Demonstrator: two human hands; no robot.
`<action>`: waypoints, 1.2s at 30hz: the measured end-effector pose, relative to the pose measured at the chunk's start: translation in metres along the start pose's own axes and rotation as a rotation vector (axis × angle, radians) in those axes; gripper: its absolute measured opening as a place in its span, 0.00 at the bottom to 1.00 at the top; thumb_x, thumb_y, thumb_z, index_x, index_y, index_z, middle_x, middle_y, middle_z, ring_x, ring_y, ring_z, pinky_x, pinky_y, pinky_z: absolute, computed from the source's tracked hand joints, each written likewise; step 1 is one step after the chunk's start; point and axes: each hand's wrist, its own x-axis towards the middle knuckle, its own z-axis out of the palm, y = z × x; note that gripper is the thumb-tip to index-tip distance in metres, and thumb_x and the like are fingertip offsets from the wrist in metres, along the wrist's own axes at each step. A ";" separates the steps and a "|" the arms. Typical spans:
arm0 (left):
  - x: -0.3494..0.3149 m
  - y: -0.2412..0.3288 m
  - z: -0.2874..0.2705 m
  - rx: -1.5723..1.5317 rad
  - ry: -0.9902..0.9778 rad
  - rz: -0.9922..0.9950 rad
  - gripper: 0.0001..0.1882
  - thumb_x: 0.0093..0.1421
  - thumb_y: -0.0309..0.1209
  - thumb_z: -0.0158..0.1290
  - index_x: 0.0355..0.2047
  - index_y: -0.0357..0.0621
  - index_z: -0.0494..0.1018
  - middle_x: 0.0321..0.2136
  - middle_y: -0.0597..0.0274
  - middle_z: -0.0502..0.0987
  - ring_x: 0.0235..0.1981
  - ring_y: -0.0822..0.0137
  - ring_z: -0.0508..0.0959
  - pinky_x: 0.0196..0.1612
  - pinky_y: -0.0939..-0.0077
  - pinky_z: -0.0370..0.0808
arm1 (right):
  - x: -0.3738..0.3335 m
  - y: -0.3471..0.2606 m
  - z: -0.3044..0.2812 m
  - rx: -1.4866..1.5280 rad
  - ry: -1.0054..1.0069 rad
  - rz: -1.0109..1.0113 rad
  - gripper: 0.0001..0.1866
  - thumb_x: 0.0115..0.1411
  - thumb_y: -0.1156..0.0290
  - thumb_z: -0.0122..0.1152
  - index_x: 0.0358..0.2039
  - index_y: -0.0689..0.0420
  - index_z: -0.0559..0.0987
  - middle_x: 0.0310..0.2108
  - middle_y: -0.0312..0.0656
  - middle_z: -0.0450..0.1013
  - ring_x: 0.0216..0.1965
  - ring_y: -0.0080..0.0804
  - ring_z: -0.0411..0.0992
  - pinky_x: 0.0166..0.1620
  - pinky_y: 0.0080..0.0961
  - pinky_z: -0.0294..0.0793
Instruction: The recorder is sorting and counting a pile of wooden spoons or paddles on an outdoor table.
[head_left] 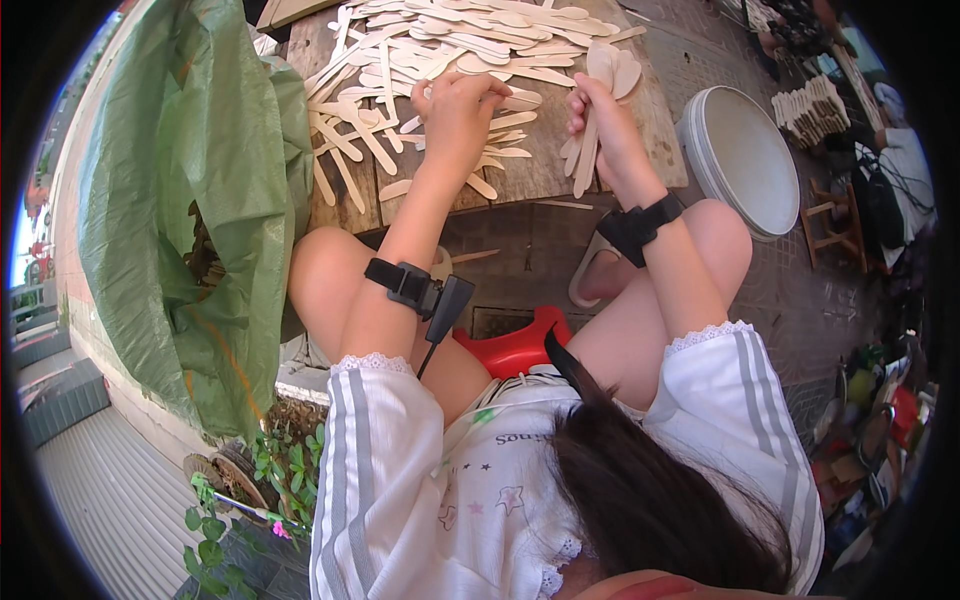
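A bunch of flat wooden spoons (598, 72) is gripped in my right hand (606, 118), their rounded heads up and their handles pointing down past my palm. My left hand (458, 112) is over the near part of a loose pile of pale wooden spoons and sticks (430, 40). Its thumb and forefinger are bent together at a wooden spoon (522, 100); the palm side is hidden. The pile covers much of a worn plank table (640, 130), with pieces lying at many angles up to its near edge.
A large pale round tub (745, 165) stands right of the table. Green woven sheeting (190, 220) hangs at the left. Between my knees is a red plastic stool (515, 345). Bundled wooden pieces (810, 108) and a small wooden stool (835, 225) lie farther right. A leafy plant (290, 465) grows lower left.
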 end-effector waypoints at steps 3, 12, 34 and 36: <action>0.009 0.015 -0.008 -0.025 0.084 0.154 0.03 0.54 0.29 0.55 0.27 0.55 0.78 0.24 0.73 0.78 0.40 0.67 0.73 0.55 0.58 0.52 | 0.008 0.005 -0.014 0.035 -0.031 0.005 0.14 0.61 0.59 0.54 0.24 0.52 0.68 0.18 0.29 0.63 0.17 0.18 0.60 0.24 0.17 0.63; 0.002 0.050 -0.034 -0.163 0.128 0.713 0.05 0.46 0.27 0.55 0.26 0.50 0.77 0.26 0.72 0.79 0.33 0.71 0.78 0.40 0.71 0.75 | -0.008 -0.012 0.003 0.262 -0.295 0.312 0.15 0.62 0.53 0.55 0.32 0.53 0.74 0.17 0.24 0.60 0.16 0.12 0.56 0.22 0.11 0.58; -0.017 -0.027 0.007 0.433 -0.084 0.100 0.12 0.54 0.31 0.55 0.40 0.51 0.75 0.42 0.63 0.73 0.49 0.61 0.70 0.53 0.52 0.62 | -0.016 -0.018 0.014 -0.029 -0.235 -0.136 0.16 0.63 0.60 0.55 0.44 0.59 0.72 0.18 0.26 0.60 0.20 0.14 0.60 0.27 0.16 0.64; -0.011 -0.022 0.002 0.403 -0.152 0.086 0.10 0.55 0.33 0.55 0.39 0.50 0.75 0.42 0.63 0.72 0.48 0.60 0.70 0.54 0.50 0.60 | -0.014 -0.019 0.008 0.008 -0.254 -0.176 0.15 0.63 0.60 0.55 0.43 0.59 0.73 0.18 0.26 0.60 0.20 0.14 0.60 0.28 0.16 0.64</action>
